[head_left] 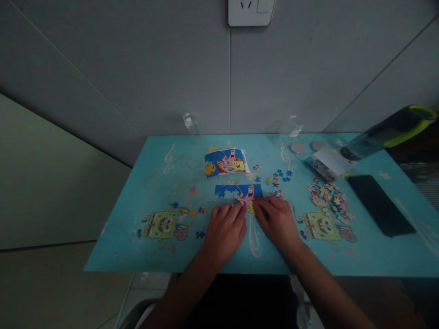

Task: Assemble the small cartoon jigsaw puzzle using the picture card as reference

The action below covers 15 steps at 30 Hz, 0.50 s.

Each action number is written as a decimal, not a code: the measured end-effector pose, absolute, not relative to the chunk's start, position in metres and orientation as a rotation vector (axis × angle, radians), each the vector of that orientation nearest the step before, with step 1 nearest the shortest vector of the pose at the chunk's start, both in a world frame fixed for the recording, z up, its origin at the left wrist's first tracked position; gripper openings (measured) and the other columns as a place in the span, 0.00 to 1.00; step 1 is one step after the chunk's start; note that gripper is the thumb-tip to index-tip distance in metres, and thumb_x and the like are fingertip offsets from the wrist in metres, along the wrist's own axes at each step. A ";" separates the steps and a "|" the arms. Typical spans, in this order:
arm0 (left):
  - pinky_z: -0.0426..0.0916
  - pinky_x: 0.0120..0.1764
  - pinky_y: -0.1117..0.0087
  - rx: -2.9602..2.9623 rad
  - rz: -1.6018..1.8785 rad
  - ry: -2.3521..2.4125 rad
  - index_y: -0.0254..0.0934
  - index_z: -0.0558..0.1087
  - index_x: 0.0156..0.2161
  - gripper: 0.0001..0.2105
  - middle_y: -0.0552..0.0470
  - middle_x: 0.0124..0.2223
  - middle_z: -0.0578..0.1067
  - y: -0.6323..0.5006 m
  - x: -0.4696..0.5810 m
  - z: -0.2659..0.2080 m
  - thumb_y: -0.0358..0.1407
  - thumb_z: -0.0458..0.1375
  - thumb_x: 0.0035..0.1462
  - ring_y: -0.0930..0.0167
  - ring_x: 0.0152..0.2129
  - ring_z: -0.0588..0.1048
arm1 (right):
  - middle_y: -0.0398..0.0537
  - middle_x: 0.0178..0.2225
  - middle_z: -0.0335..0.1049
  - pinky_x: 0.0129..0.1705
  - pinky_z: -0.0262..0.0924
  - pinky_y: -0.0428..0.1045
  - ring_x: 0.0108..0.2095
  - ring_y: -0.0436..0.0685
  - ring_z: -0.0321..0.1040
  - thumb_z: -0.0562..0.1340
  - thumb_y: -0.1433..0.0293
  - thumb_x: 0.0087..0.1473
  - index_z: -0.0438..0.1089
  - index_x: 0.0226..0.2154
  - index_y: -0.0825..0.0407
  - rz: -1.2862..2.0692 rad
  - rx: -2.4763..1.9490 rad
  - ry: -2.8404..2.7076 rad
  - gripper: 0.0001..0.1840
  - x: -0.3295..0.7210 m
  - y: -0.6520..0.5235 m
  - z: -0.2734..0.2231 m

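Leaning in over the blue table (130,246), both forearms come up from the near edge and angle toward each other, so the 2 hands nearly meet at the part-built jigsaw (245,194). That jigsaw lies flat around the middle of the table, just nearer than the small picture sheet (226,163).

Left hand (224,228) is palm down, back of the hand up, fingers bent forward with the tips at the jigsaw's near edge. It's not a fist, but I can't tell if it's pinching a piece or just pressing down. Right hand (277,219) is slanted in from the other side, fingers curled and bunched close to a yellow bit of the puzzle. Can't tell whether it's got hold of anything either, since the fingertips are too small and dim.

Some loose pieces (276,178) sit just beyond the right hand, and the big heap of pieces (327,197) is further right, next to a dark slab (380,205). There's also 1 dark blue cluster (200,235) just left of the left hand.
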<state>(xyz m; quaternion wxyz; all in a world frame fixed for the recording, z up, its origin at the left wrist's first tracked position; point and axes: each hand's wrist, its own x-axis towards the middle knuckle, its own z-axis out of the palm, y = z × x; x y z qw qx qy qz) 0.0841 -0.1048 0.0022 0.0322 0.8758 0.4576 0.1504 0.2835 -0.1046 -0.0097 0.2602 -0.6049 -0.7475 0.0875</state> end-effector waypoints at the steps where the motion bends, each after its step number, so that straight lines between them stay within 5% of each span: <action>1: 0.64 0.48 0.54 2.698 0.464 1.410 0.39 0.70 0.60 0.17 0.47 0.59 0.74 -0.105 0.084 0.002 0.34 0.56 0.67 0.61 0.48 0.72 | 0.50 0.42 0.76 0.46 0.57 0.58 0.43 0.61 0.69 0.59 0.67 0.66 0.76 0.44 0.47 0.234 -1.639 -2.025 0.10 0.283 -0.105 -0.010; 15: 0.64 0.49 0.52 2.712 0.469 1.393 0.38 0.70 0.59 0.17 0.47 0.61 0.74 -0.107 0.084 0.001 0.34 0.56 0.67 0.61 0.49 0.72 | 0.51 0.42 0.75 0.46 0.58 0.58 0.43 0.62 0.69 0.59 0.66 0.67 0.77 0.45 0.46 0.226 -1.644 -2.036 0.10 0.283 -0.104 -0.010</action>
